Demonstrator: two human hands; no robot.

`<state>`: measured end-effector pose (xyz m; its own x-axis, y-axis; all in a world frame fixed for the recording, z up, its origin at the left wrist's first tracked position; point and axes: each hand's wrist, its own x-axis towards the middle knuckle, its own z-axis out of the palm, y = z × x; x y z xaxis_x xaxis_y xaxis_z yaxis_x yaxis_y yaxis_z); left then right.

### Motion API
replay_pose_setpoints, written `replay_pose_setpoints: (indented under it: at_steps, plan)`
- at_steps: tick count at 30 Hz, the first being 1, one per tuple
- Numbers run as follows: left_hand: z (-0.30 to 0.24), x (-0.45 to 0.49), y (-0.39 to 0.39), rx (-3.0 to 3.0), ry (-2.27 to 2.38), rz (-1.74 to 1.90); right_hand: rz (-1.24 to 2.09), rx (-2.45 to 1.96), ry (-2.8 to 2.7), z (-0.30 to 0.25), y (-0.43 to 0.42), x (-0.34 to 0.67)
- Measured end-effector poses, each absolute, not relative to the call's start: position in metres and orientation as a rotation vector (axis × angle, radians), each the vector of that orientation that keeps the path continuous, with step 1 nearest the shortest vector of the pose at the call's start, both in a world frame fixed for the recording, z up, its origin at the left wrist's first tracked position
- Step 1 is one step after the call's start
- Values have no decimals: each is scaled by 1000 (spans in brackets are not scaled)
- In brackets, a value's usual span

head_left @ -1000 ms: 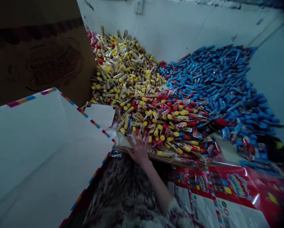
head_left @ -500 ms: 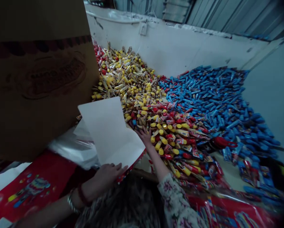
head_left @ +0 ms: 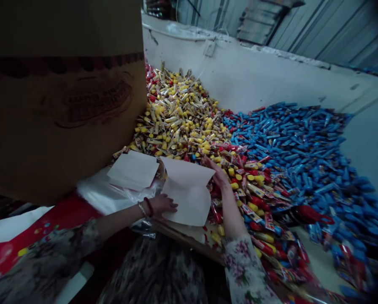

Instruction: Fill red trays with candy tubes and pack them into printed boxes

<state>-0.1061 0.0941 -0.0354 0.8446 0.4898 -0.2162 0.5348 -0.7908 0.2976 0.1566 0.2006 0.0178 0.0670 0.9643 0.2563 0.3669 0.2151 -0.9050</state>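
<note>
A: In the head view, where is the white card (head_left: pixel 189 196) found, if twelve is taken as the top?
B: It is placed just below the middle, bent along a crease, above the near table edge (head_left: pixel 189 240) at six o'clock. Let it be taken as the centre of the dial.

A: How is the left hand (head_left: pixel 163 204) set?
B: It is laid over the card's border at nine o'clock, palm down, with the fingers stretched and slightly apart. Whether the border is pinched beneath cannot be told. A dark red bracelet (head_left: pixel 148 207) is worn on that wrist.

A: And the right hand (head_left: pixel 220 175)?
B: It is reached along the card's border at two o'clock, fingers extended and pointed towards eleven. Whether anything is gripped cannot be told.

A: What is seen around them?
B: A mixed heap (head_left: pixel 258 207) of red- and yellow-capped wrapped packets is spread at three o'clock, beside the right forearm. A mostly yellow heap (head_left: pixel 176 118) is piled at twelve, and a blue heap (head_left: pixel 293 143) between two and three.

A: And to the left?
B: A smaller white sheet (head_left: pixel 133 171) is laid between nine and ten, with clear plastic (head_left: pixel 98 200) bunched at nine. A printed cardboard box (head_left: pixel 65 139) is stood at ten, its lettering blurred.
</note>
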Motion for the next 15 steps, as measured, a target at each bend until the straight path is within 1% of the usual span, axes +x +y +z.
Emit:
replay_pose_setpoints:
  at_steps: [2,4,6,8,10,12,13,15]
  plan:
    - [-31,-105,93,2665,827,-218,937,-1199,-1396,23,195,169]
    - [-19,-108,84,2627,836,-145,1138,-1058,-1221,21,186,182]
    - [-3,-119,74,2503,821,31,1251,-1020,-1094,16,176,193]
    - [11,-138,69,2328,1013,301,1268,-1050,-1050,10,166,198]
    - [16,-160,71,2128,1463,591,1176,-1094,-970,7,155,197]
    - [10,-176,78,1942,1863,768,949,-1131,-817,8,141,190]
    - [4,-180,82,1881,1971,807,808,-1141,-732,10,133,184]
    - [-9,-181,91,1829,2029,844,595,-1142,-639,15,113,167]
